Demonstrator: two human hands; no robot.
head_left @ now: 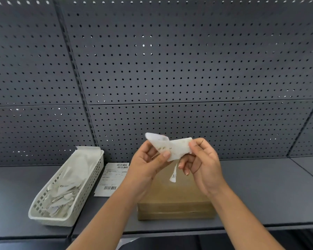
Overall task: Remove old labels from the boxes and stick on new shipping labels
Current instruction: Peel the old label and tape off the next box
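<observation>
Both hands are raised over the middle of the shelf [260,195], holding a peeled old label [177,148] between them. The left hand [148,166] has its grip closed on the label's left part, with the thumb pressed on the lower edge and the fingers curled behind the paper. The right hand [202,165] pinches the label's right end between thumb and forefinger, and its other fingers curl loosely below. The label is white, creased and curled over at its top left corner, and it hangs in the air clear of the box.

The brown cardboard box [175,201] lies flat on the shelf just below the hands, near the front edge. A small white scrap [173,175] with a barcode stands up from the box top. To the left of the box a fresh shipping label [112,179] lies flat on the shelf, printed side up. Further left sits a white slotted basket [86,186], set at an angle and filled with crumpled paper scraps [65,192]. A dark pegboard wall [170,69] rises behind the shelf.
</observation>
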